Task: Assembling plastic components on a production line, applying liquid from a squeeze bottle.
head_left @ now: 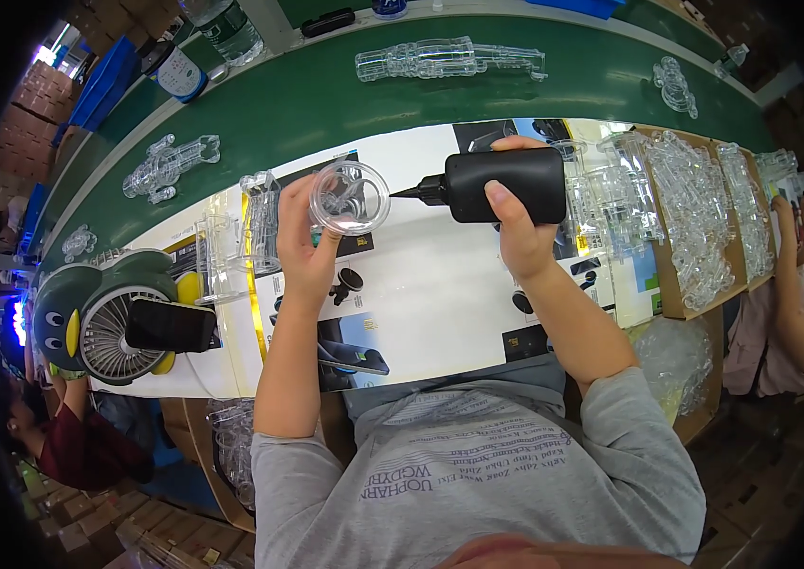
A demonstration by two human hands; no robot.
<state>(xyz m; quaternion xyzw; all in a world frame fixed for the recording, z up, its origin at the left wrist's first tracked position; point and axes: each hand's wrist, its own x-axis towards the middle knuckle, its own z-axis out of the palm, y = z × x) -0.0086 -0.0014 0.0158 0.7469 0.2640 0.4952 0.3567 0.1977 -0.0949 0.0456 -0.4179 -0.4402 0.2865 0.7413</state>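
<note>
Over the bench, left hand grips the cup, right hand the bottle — steady the nozzle at its rim, squeeze lightly.

Clear glossy plastic cup, matt black plastic squeeze bottle.

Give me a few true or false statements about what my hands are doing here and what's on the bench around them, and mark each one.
1. The right hand holds a black bottle. True.
2. The left hand holds a clear round part. True.
3. The bottle's nozzle points away from the part. False: it points at it.
4. A penguin-shaped fan stands at the right. False: it is at the left.
5. The green belt carries clear parts. True.
</note>
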